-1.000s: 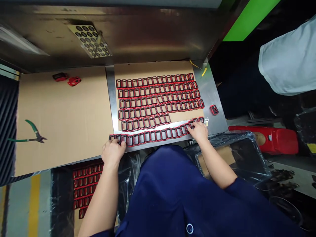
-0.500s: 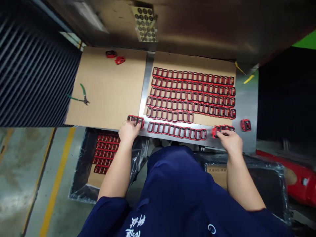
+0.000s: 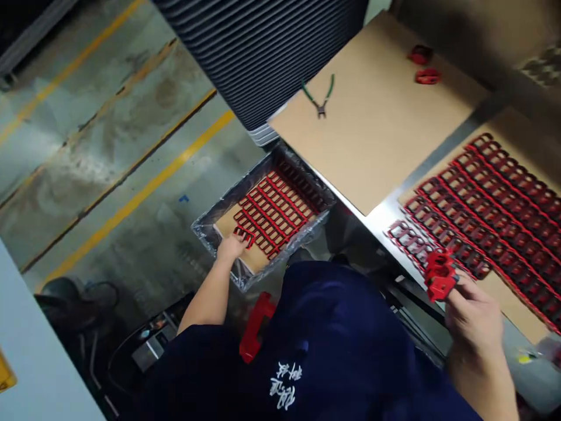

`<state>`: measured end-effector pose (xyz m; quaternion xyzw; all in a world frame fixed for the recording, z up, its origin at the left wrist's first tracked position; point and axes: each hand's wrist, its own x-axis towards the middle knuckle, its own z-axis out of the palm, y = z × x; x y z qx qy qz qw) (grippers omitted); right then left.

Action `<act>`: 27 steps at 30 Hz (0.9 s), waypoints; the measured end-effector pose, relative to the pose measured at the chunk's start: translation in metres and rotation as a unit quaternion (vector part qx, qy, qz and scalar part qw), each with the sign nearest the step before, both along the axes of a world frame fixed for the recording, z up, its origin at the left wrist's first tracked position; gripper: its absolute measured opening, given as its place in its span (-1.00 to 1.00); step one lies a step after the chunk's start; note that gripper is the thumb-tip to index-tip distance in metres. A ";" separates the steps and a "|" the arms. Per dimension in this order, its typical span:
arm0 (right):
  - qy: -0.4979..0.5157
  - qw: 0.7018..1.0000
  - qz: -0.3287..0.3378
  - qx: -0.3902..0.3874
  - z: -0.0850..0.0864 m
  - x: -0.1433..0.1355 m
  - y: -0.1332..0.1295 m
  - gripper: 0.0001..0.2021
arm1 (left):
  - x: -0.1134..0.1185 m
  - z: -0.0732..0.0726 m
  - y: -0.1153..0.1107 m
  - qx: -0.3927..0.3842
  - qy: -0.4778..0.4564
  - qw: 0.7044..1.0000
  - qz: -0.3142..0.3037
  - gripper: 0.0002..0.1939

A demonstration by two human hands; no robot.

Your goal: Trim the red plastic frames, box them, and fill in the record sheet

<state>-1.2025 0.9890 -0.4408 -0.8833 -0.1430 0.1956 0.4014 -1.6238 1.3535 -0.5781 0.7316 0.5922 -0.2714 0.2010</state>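
Bin walls around left hand

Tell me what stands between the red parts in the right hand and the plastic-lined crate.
Between the red parts in the right hand and the crate lie the edge of the metal bench, a dark gap, then the crate's raised bench-side wall. I see no other object across that path.
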 end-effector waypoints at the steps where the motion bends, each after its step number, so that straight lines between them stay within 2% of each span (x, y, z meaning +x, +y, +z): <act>1: 0.043 0.999 0.016 0.015 -0.007 -0.018 0.022 -0.68 | -0.014 -0.011 0.000 -0.011 -0.002 1.000 -0.002 -0.76; 4: 0.165 0.984 0.061 0.031 -0.019 -0.067 0.074 -0.78 | -0.044 -0.037 0.013 -0.013 0.001 1.000 0.004 -0.71; 7: 0.202 0.975 0.094 0.017 -0.016 -0.105 0.111 -0.80 | -0.059 -0.053 0.041 0.002 0.000 1.000 0.007 -0.68; 10: 0.205 0.972 0.115 -0.006 -0.008 -0.132 0.137 -0.79 | -0.062 -0.062 0.065 0.006 -0.012 1.000 -0.006 -0.63; 13: 0.205 0.971 0.120 -0.026 -0.004 -0.145 0.149 -0.80 | -0.066 -0.063 0.068 -0.010 -0.027 0.999 -0.027 -0.60; 16: 0.197 0.975 0.101 -0.033 -0.006 -0.149 0.150 -0.80 | -0.074 -0.056 0.049 -0.046 -0.049 0.996 -0.059 -0.62; 21: 0.183 0.979 0.080 -0.034 -0.013 -0.154 0.152 -0.81 | -0.080 -0.048 -0.010 -0.113 -0.063 0.986 -0.103 -0.71; 24: 0.178 0.977 0.105 -0.046 -0.012 -0.162 0.158 -0.81 | -0.071 -0.054 -0.041 -0.131 -0.049 0.984 -0.113 -0.66; 27: 0.173 0.975 0.129 -0.058 -0.009 -0.169 0.165 -0.80 | -0.060 -0.064 -0.062 -0.133 -0.039 0.984 -0.115 -0.66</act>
